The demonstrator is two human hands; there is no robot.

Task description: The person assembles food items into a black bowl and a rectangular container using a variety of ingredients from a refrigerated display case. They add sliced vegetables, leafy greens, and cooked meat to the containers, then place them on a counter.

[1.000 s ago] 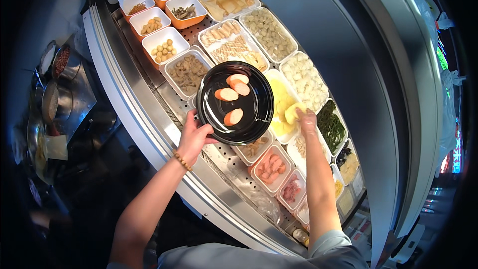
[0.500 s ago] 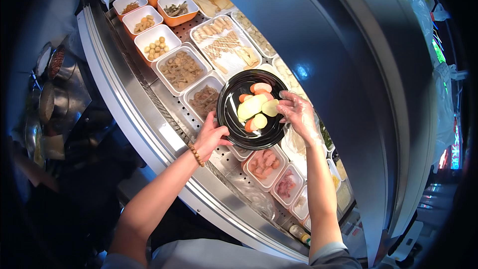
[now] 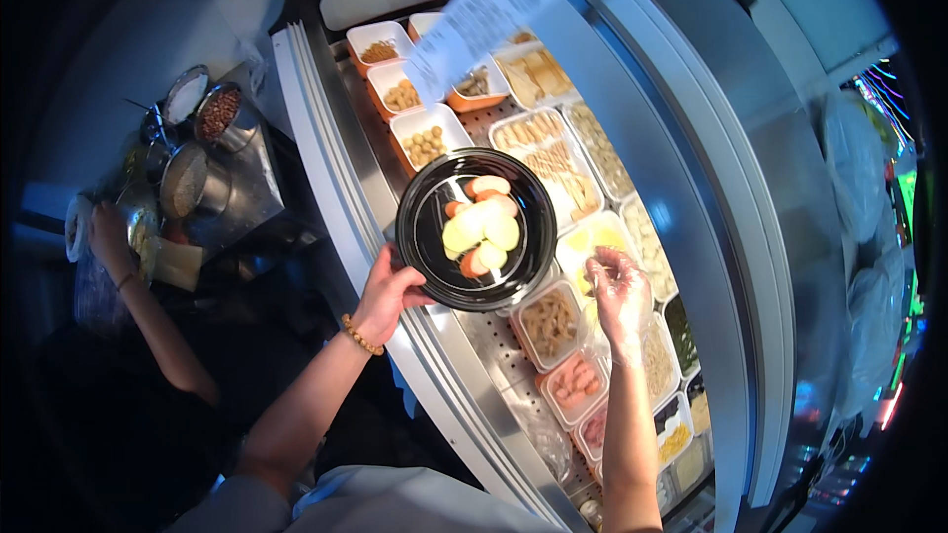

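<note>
My left hand [image 3: 387, 298] grips the near left rim of a round black bowl [image 3: 415, 262], thumb over the edge. In the bowl lie several pale yellow-green vegetable slices [image 3: 482, 227] and orange-pink slices [image 3: 491, 185]. My right hand [image 3: 620, 298], in a clear plastic glove, is apart from the bowl to its right. Its fingers are curled together over a white tub of yellow slices [image 3: 604, 234]; whatever they may pinch is too small to make out. A beaded bracelet [image 3: 363, 335] circles my left wrist.
Rows of food tubs sit in the chilled case, with pink sausage pieces [image 3: 573, 382] nearest and small round balls [image 3: 425, 144] beyond the bowl. A paper sheet [image 3: 484, 20] hangs over the far tubs. At left, a person's hand [image 3: 112, 237] works beside metal pots [image 3: 193, 183].
My right hand has drawn away from the slices in the bowl to the tub at its right. The bowl has shifted slightly left in my left hand. The view has turned leftward.
</note>
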